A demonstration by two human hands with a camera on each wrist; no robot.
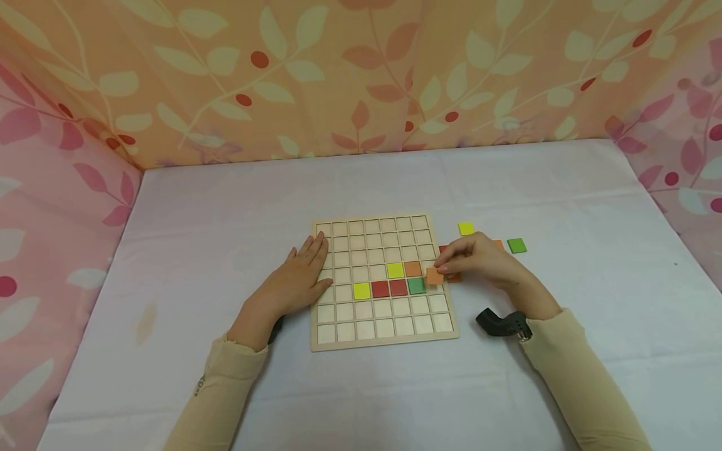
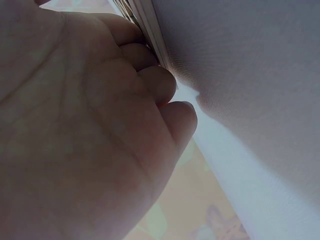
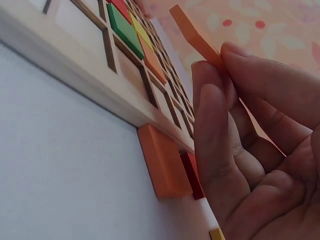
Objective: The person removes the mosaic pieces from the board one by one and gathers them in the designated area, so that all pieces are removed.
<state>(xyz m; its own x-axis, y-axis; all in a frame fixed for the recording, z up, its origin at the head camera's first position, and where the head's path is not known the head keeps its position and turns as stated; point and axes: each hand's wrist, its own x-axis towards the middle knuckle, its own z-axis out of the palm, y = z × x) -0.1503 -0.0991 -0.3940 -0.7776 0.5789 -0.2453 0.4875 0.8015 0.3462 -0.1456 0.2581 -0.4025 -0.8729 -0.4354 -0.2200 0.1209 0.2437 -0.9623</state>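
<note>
A square wooden grid board (image 1: 383,343) lies on the white cloth. My left hand (image 1: 296,279) rests on its left edge, fingers stretched out. Between thumb and fingertips, my right hand (image 1: 479,258) pinches an orange tile (image 1: 434,276), tilted and raised over the board's right side in the right wrist view. Just left of that tile, a green tile (image 1: 417,285) sits in a cell, with two red tiles and a yellow tile (image 1: 361,290) along the same row. One row farther back, a yellow tile (image 1: 395,270) and an orange tile (image 1: 413,269) fill adjoining cells.
Loose tiles lie right of the board: a yellow one (image 1: 465,228), a green one (image 1: 516,245), and orange and red ones partly behind my right hand. Another orange tile (image 3: 162,160) lies against the board's edge. Patterned curtains (image 1: 361,75) enclose the table's back and sides.
</note>
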